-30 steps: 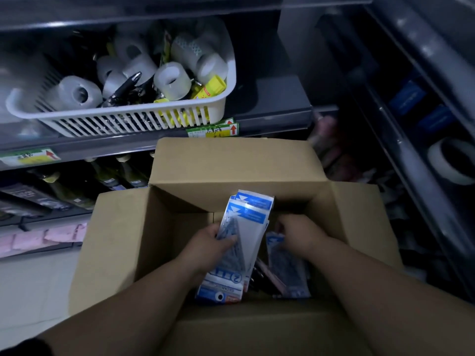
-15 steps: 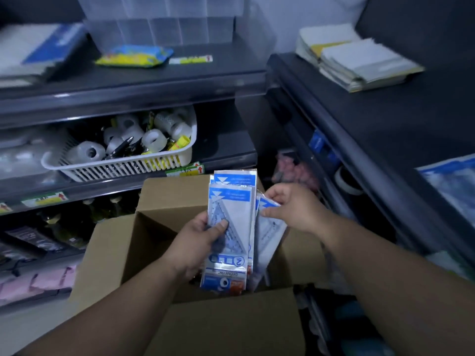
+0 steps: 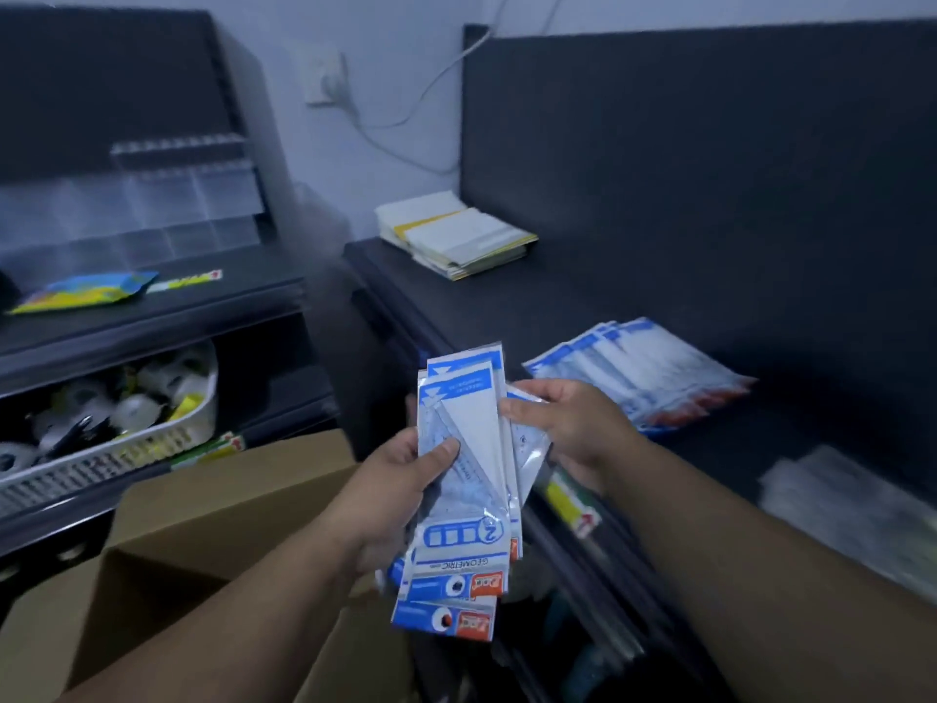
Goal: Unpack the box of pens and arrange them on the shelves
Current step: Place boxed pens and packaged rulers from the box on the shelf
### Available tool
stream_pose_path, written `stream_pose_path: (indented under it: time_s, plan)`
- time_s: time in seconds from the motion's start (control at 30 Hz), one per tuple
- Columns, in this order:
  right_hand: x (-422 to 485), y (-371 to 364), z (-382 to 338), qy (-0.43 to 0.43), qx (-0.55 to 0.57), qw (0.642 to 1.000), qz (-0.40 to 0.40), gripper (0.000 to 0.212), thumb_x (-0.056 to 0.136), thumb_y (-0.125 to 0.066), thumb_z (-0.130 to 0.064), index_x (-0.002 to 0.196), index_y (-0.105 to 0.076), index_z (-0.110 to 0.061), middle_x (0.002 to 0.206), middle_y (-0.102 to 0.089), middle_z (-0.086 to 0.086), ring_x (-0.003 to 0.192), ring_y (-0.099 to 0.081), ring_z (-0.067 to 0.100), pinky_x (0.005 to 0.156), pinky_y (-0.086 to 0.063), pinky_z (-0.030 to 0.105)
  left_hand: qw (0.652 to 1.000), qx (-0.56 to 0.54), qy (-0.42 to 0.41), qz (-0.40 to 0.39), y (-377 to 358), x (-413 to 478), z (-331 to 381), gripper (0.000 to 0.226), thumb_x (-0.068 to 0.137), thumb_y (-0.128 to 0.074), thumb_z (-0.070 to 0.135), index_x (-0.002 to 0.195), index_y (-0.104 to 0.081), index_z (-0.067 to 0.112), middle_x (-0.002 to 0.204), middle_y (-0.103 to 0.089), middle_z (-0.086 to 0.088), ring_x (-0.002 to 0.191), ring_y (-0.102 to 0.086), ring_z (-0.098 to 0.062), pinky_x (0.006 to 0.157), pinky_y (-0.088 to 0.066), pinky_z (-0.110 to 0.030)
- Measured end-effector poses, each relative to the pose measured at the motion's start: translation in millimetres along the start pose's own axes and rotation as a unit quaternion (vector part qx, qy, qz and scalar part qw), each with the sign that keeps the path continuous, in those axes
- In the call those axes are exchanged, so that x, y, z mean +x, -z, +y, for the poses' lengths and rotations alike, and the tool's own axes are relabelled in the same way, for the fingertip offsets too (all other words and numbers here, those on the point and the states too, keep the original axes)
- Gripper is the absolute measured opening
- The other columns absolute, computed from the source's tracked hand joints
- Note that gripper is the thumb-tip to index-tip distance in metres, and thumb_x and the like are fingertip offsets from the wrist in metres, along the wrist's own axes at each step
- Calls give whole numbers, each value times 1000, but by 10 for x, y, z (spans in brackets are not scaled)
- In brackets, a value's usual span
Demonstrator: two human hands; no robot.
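Both hands were up and right of the cardboard box (image 3: 213, 509), above its open top.

- Left hand (image 3: 385, 499) was grasping a bundle of set-square packets (image 3: 481, 428), thumb clamped across the front and fingers behind. The print read "GEOMETRIC". I saw no pens.
- Right hand (image 3: 573, 423) had its fingers curled on a single packet (image 3: 530, 449) at the bundle's right edge, half tucked behind the rest.
- The dark shelf (image 3: 583, 296) was right of the box and higher. A pile of matching packets (image 3: 654, 367) lay on it, farther right of the box than the hands.

Risks as I judged them:
1. The bundle was fanned, with the lowest packets sticking out below the palm. With glossy sleeves and one thumb holding them, a quick swing to the shelf could shed the bottom ones. They'd drop into the box or the dark gap just right of it.
2. Pulling the single packet out sideways could drag its neighbours and loosen the whole grip.
3. The shelf pile was itself splayed, with its near corner close to the shelf's front lip. Dropping more on top off-centre could push it over the edge.
4. The light was dim and the view smeared, so a packet slipping would be easy to miss.
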State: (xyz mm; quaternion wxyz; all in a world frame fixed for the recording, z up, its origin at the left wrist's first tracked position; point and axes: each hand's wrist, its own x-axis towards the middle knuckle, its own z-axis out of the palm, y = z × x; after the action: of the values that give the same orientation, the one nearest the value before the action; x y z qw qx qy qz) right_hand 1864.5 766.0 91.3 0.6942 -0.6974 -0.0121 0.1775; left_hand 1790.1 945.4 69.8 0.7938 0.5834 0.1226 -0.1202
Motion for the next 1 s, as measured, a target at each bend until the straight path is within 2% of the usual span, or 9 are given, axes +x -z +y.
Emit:
stream_pose_path:
  time_s: [0.1, 0.2, 0.27, 0.4, 0.47, 0.63, 0.77, 0.9, 1.0]
  plan:
    - [-350, 403, 21, -2, 14, 1000, 27, 37, 84, -73, -35, 111, -66, -11, 101, -75, 7, 98, -71, 27, 97, -50, 51, 998, -56, -35, 15, -580, 62, -8, 25, 97, -50, 14, 119, -55, 5, 110, -69, -19, 98, -66, -38, 81, -55, -53]
    - [-750, 695, 69, 22, -154, 988, -7, 50, 78, -66, -56, 111, -66, -20, 99, -75, 0, 92, -72, 19, 91, -54, 47, 993, -98, -72, 7, -1112, 114, -71, 28, 97, -47, 6, 125, -48, 3, 116, -65, -24, 104, -63, -40, 84, -54, -54]
    - [-926, 843, 99, 35, -187, 982, -15, 45, 79, -63, -52, 115, -64, -25, 101, -75, -1, 94, -71, 17, 89, -55, 43, 993, -99, -64, -18, -1404, 111, -162, 28, 97, -48, 5, 125, -47, 8, 115, -67, -21, 104, -64, -39, 85, -54, -52]
    - [-1167, 1243, 77, 29, -215, 971, 103, 25, 90, -63, -33, 114, -63, -25, 100, -72, -5, 86, -69, 9, 76, -56, 26, 993, -64, -37, -93, -1860, 73, -332, 29, 96, -51, 7, 125, -49, 11, 112, -70, -12, 102, -67, -30, 90, -52, -48]
    - [-1241, 1424, 77, 19, -264, 955, 134, 24, 90, -64, -30, 114, -62, -25, 102, -70, -5, 89, -67, 10, 77, -53, 26, 993, -24, -61, -101, -1924, 145, -343, 35, 91, -59, 8, 125, -50, 11, 114, -69, -11, 102, -67, -28, 93, -51, -45]
    - [-1299, 1631, 48, 21, -482, 861, 160, 13, 89, -61, -36, 94, -54, -27, 89, -60, -5, 87, -61, 17, 67, -45, 27, 970, 186, -157, -12, -1775, 486, -217, 115, 56, -90, 32, 146, -19, 37, 139, -40, 10, 126, -46, -11, 106, -42, -38]
    - [-1279, 1600, 15, 23, -596, 785, 167, 20, 89, -57, -41, 105, -54, -29, 106, -64, 0, 106, -57, 24, 72, -40, 29, 942, 284, -169, -61, -1665, 699, -260, 104, 60, -90, 25, 142, -28, 33, 141, -43, 9, 120, -51, -7, 104, -44, -33]
    - [-1244, 1603, 106, -6, -590, 793, 153, 37, 82, -63, -49, 116, -51, -37, 110, -64, -8, 108, -57, 16, 78, -43, 29, 952, 243, -125, -137, -1600, 829, -408, 100, 50, -91, 27, 130, -33, 42, 131, -56, -1, 113, -60, -10, 100, -48, -39]
    - [-1248, 1626, 177, -32, -597, 786, 158, 40, 79, -65, -47, 115, -52, -34, 110, -63, -6, 106, -58, 18, 81, -48, 30, 928, 305, -131, -167, -1590, 896, -457, 99, 54, -90, 31, 131, -30, 46, 123, -60, 6, 113, -59, -10, 100, -48, -35]
